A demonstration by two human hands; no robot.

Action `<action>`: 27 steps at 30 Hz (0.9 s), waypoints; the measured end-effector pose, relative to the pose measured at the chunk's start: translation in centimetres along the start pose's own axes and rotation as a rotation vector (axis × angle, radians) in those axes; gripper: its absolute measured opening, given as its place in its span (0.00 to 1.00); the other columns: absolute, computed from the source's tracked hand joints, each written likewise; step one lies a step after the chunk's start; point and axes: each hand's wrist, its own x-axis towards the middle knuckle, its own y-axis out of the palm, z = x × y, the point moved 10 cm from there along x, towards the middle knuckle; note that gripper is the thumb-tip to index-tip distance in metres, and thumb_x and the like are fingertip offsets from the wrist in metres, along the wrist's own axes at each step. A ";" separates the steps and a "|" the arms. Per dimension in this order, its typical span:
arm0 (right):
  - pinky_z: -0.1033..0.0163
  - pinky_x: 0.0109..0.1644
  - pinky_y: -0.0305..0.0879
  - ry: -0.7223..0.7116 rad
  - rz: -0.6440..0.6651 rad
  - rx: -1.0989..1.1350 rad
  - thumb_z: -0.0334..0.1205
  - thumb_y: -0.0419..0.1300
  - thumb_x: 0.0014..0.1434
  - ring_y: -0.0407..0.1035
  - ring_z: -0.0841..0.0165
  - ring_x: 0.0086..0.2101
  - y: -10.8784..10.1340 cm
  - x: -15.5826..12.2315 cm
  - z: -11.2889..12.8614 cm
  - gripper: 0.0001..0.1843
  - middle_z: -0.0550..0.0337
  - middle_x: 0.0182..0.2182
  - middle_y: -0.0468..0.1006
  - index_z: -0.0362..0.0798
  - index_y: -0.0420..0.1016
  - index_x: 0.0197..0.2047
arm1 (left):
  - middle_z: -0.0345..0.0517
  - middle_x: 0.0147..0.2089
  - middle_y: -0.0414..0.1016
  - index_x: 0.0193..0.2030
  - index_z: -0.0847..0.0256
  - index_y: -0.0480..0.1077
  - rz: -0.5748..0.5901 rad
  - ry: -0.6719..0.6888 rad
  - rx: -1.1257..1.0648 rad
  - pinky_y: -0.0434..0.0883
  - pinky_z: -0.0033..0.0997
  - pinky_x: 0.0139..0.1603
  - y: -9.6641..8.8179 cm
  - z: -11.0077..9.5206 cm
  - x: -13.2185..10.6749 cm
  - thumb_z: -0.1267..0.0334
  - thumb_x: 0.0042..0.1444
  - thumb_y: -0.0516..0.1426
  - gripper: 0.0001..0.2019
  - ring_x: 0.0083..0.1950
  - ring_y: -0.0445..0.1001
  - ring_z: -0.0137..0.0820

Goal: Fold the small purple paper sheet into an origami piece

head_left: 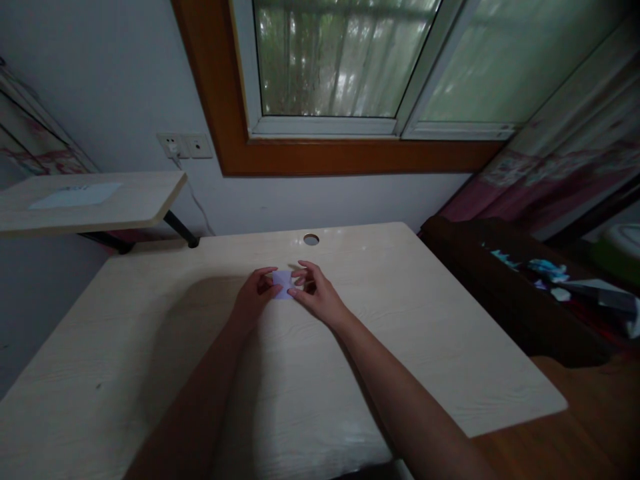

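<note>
A small pale lilac piece of paper (pixel 283 283) lies on the light wooden desk (pixel 150 333), near the middle toward the far edge. My left hand (pixel 255 293) pinches its left side with curled fingers. From the right, my right hand (pixel 316 293) grips the paper's other edge with thumb and fingertips pressed on it. Both forearms reach in from the bottom of the view. Part of the paper is hidden under my fingers.
A round cable hole (pixel 311 239) sits at the desk's far edge. A raised wooden shelf (pixel 100 200) holds a white sheet (pixel 75 195) at the left. Wall sockets (pixel 185 145) and a window are behind. A dark cabinet (pixel 500 287) with clutter stands at the right.
</note>
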 end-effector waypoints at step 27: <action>0.64 0.36 0.63 0.100 -0.040 0.163 0.38 0.67 0.54 0.66 0.71 0.28 -0.8 0.3 -2.2 0.35 0.67 0.27 0.73 0.54 0.60 0.62 | 0.35 0.31 0.71 0.59 0.59 0.61 -0.056 -0.005 -0.024 0.70 0.26 0.35 -0.1 -0.1 0.1 0.64 0.49 0.64 0.30 0.31 0.72 0.25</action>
